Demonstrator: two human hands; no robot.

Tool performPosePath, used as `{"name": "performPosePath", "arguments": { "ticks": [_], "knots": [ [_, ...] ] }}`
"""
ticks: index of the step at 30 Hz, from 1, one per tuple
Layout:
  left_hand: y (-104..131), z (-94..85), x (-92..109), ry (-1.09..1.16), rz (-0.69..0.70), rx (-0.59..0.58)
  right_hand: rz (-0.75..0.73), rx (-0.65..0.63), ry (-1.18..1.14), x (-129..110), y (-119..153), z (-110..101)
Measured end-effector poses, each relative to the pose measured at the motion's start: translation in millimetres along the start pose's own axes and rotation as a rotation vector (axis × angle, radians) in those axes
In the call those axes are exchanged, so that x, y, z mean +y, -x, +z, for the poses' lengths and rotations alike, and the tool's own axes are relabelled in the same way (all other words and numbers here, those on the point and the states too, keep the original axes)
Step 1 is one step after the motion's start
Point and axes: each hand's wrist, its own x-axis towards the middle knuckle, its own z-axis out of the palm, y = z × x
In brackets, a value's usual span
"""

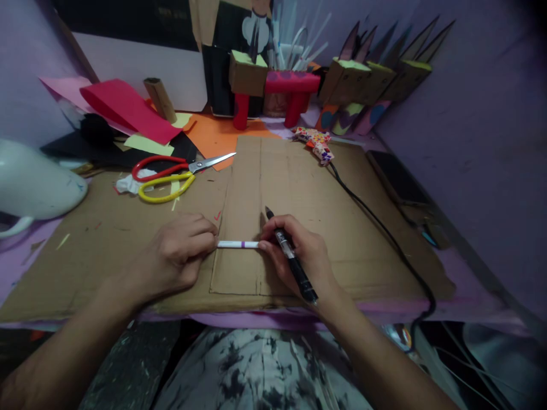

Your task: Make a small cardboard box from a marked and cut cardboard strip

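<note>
My left hand (183, 247) is closed, its fingertips gripping one end of a thin white stick with a purple band (233, 244). Between finger and thumb, my right hand (299, 250) grips a black pen (294, 265) with a clear section, its tip pointing up and away from me. The right fingertips also meet the stick's other end. Below the stick lies a flat cardboard piece (239, 193) with a long line running away from me. It rests on a larger cardboard sheet (106, 239) that covers the table.
Scissors (171, 176) with red and yellow handles lie at the back left, near coloured paper (128, 108). A white mug (34, 179) stands far left. A patterned glue gun (316, 142) trails a black cord (384, 233); a phone (399, 176) lies right. Cardboard figures (248, 74) line the back.
</note>
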Motion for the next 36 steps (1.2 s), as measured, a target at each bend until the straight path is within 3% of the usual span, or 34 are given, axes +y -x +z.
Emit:
{"name": "performPosePath", "arguments": {
  "ticks": [6,14,36],
  "knots": [
    [0.8,1.5,-1.0,0.004,-0.009,-0.021,-0.005,0.023,0.023,-1.0,-0.7,-1.3],
    [1.7,1.2,-2.3,0.015,-0.01,0.006,0.052,0.096,-0.143,7.5,1.0,0.2],
    [2.4,2.2,-3.7,0.006,-0.009,0.003,0.037,0.142,-0.113,5.9,0.4,-1.8]
  ]
}}
